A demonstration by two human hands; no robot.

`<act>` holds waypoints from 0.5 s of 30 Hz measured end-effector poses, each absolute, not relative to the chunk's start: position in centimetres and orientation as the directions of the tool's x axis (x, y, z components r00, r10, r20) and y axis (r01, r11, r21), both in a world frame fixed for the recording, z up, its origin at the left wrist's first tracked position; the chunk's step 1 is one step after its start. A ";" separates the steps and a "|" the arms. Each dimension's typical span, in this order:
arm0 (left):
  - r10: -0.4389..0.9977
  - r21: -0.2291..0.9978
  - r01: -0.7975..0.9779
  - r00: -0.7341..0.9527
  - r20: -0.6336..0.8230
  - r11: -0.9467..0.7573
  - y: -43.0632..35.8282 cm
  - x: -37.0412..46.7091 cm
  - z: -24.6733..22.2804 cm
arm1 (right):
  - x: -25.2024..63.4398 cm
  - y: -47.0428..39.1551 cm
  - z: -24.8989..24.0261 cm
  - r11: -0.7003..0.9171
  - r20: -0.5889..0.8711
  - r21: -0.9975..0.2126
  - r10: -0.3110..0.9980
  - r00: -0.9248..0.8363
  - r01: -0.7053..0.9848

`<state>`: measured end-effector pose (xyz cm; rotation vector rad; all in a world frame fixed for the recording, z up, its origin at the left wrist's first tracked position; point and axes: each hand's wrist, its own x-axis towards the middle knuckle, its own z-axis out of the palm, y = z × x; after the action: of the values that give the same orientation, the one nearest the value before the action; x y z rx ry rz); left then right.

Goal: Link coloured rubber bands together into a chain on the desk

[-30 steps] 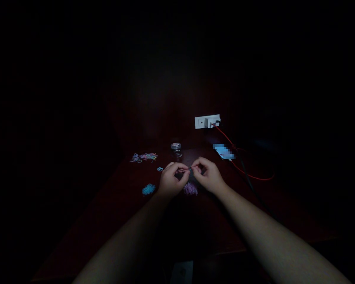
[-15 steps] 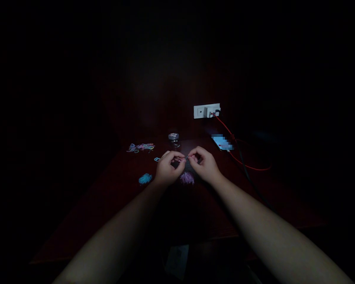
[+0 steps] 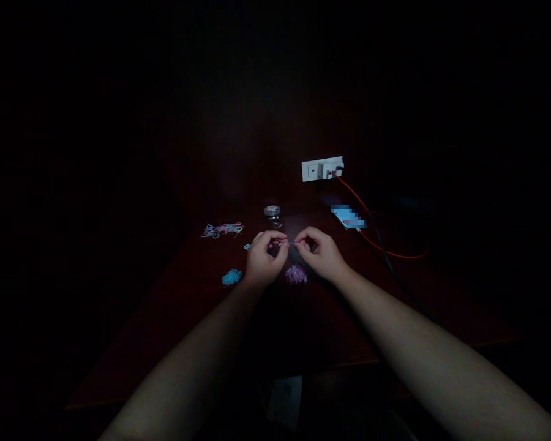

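Tiny band [image 3: 292,244], barely visible in the dark, is pinched between left hand [image 3: 262,262] and right hand [image 3: 320,254], both closed on it above the table's [image 3: 174,318] middle; purple pile [image 3: 296,275] just below, jar [image 3: 272,215] toward the far edge.

Both hands meet over the middle of the desk [image 3: 188,318], the left hand [image 3: 262,262] and right hand [image 3: 321,254] pinching a small band [image 3: 292,244] between them. Behind them stands a jar [image 3: 272,215]. Left of the jar lies a scatter of bands [image 3: 222,229]; one pile [image 3: 231,277] sits left of the left hand, another [image 3: 296,274] under the hands. A phone [image 3: 347,217] lies right, behind it a socket [image 3: 322,169], with a cable [image 3: 386,248] trailing right.
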<state>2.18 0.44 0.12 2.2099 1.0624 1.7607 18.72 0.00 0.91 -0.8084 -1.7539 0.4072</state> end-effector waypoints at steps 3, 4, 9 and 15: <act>0.585 0.495 0.446 0.083 0.806 -0.745 0.5 2.1 0.1 | 18.8 0.1 0.8 0.701 0.694 -0.637 0.703 -0.159 0.321; 0.585 0.495 0.445 0.082 0.807 -0.746 0.6 2.1 0.1 | 18.8 0.1 0.8 0.699 0.692 -0.638 0.704 -0.159 0.322; 0.592 0.496 0.458 0.086 0.801 -0.738 0.6 2.2 -0.1 | 19.0 0.4 0.6 0.686 0.675 -0.645 0.718 -0.169 0.336; 0.597 0.488 0.456 0.127 0.792 -0.744 0.6 2.5 -0.1 | 18.9 0.4 0.6 0.680 0.663 -0.655 0.726 -0.182 0.328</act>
<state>2.48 0.63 -0.08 2.2603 1.0635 1.6884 18.91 0.41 0.64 -0.8425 -1.7783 0.4456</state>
